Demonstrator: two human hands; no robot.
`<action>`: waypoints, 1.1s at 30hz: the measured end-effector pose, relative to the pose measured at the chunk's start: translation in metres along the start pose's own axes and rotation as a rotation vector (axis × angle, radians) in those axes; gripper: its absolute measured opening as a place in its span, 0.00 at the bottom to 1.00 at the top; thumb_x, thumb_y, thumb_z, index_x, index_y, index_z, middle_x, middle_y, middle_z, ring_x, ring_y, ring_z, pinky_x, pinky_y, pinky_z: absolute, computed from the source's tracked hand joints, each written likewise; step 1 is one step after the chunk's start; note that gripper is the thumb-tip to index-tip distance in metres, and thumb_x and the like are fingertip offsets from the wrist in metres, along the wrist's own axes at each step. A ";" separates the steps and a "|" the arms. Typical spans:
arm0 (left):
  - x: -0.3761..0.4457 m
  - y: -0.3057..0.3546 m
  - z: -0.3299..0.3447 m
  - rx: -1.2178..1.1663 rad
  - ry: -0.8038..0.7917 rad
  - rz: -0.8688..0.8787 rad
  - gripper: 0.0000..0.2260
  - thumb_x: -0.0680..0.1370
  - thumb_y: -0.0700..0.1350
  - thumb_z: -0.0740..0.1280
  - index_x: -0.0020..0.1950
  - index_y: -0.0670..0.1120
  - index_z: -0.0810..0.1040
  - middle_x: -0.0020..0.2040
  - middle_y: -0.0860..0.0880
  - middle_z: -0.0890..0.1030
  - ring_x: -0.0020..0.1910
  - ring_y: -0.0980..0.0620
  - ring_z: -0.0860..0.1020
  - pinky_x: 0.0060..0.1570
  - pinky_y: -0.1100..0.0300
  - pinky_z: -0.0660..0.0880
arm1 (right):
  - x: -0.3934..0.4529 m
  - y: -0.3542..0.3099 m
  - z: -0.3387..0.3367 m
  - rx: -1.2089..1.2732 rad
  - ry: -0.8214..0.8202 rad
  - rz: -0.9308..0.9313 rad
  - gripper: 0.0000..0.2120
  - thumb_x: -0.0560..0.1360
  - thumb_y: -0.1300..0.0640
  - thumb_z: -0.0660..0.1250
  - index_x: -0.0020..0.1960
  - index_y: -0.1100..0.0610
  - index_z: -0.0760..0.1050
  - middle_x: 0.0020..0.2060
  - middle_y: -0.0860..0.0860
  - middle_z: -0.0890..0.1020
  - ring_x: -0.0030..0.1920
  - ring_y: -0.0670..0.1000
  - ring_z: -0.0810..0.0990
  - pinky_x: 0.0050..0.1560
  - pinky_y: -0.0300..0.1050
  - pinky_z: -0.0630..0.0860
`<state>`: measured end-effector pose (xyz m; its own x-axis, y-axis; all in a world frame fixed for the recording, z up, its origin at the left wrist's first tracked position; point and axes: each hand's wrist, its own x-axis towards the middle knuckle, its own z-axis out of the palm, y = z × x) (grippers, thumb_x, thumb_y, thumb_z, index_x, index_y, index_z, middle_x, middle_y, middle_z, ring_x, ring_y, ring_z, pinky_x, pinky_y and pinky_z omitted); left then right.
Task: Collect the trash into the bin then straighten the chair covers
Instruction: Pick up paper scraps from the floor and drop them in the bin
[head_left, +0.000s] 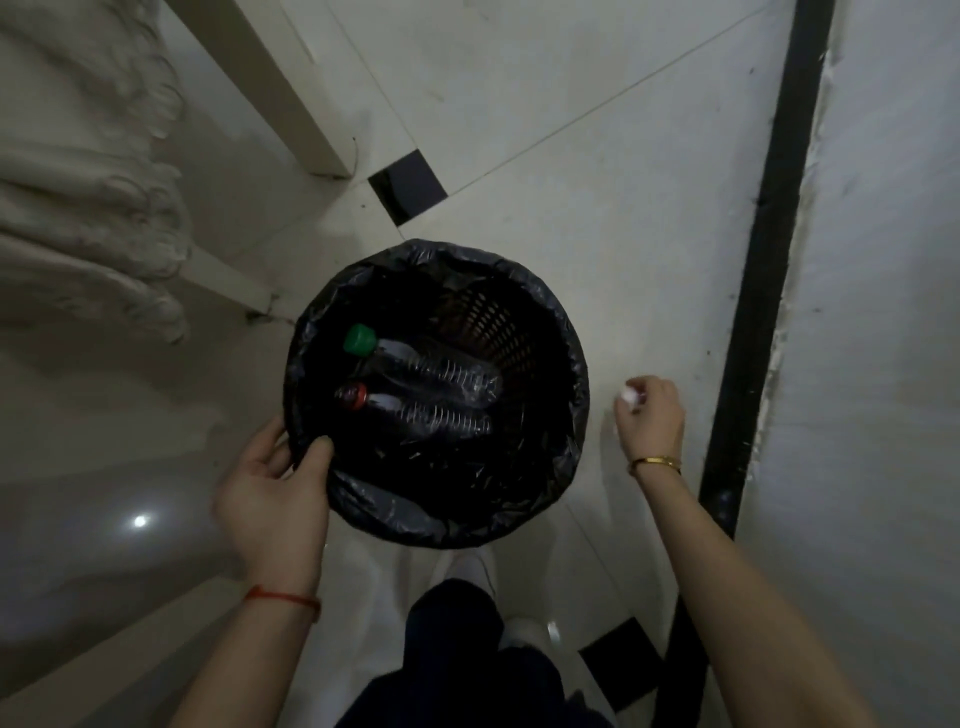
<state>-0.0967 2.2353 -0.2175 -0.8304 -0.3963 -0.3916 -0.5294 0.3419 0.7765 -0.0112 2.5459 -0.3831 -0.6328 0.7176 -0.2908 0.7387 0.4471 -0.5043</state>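
While left hand (270, 499) grips bin (566, 332) rim, right hand (649, 421) pinches white scrap (627, 395).

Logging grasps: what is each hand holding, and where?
Left hand pinches the bin at its near rim; right hand holds a small white scrap in its fingertips.

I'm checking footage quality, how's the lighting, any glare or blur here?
Head view: dim overall; a bright glare spot reflects off the glossy floor at lower left; the bin interior is near-black, its bottles barely lit; wide-angle lens bends the edges; the right hand looks slightly soft.
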 end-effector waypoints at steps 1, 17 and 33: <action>-0.004 0.006 -0.003 0.001 0.002 -0.005 0.18 0.73 0.38 0.71 0.62 0.48 0.79 0.51 0.46 0.84 0.52 0.52 0.82 0.57 0.53 0.78 | -0.007 -0.014 -0.018 0.098 0.061 -0.006 0.10 0.73 0.64 0.68 0.54 0.61 0.76 0.51 0.57 0.77 0.48 0.55 0.78 0.48 0.41 0.73; -0.214 0.165 -0.137 0.073 -0.166 -0.012 0.18 0.74 0.33 0.69 0.63 0.40 0.79 0.54 0.48 0.82 0.44 0.73 0.78 0.44 0.80 0.71 | -0.228 -0.220 -0.316 0.281 -0.133 -0.418 0.14 0.73 0.61 0.69 0.58 0.56 0.76 0.52 0.49 0.79 0.49 0.45 0.78 0.53 0.38 0.76; -0.344 0.161 -0.291 0.153 -0.122 0.000 0.17 0.73 0.41 0.70 0.62 0.48 0.81 0.51 0.51 0.85 0.50 0.58 0.81 0.54 0.62 0.77 | -0.394 -0.211 -0.416 0.189 -0.122 -0.394 0.16 0.75 0.57 0.68 0.62 0.55 0.74 0.56 0.49 0.78 0.56 0.47 0.76 0.59 0.47 0.75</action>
<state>0.1547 2.1790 0.1857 -0.8406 -0.2929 -0.4556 -0.5415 0.4709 0.6964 0.1790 2.3904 0.1761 -0.8886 0.4385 -0.1349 0.3877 0.5604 -0.7319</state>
